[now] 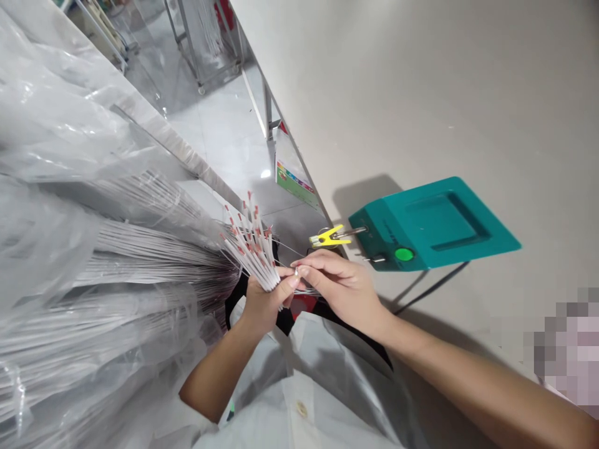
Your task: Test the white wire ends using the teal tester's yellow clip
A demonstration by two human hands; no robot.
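My left hand (266,299) is closed around a bundle of thin white wires (255,252), whose reddish tips fan out above the fist. Thumb and fingers of my right hand (344,284) pinch together right beside the left thumb. Between the two hands shows a tiny whitish piece (297,271), too small to name. A yellow clip (330,237) juts from the teal box (440,224) on the table, just above my right hand. The box has a green round button (405,254) and a small metal switch.
Long bundles of grey-white wires (150,249) under clear plastic sheeting (51,125) fill the left side. The pale table (421,93) lies to the right, with a black cable (430,290) beside the box. A carton (294,178) and wheeled rack (191,56) stand beyond. A blurred person is at far right.
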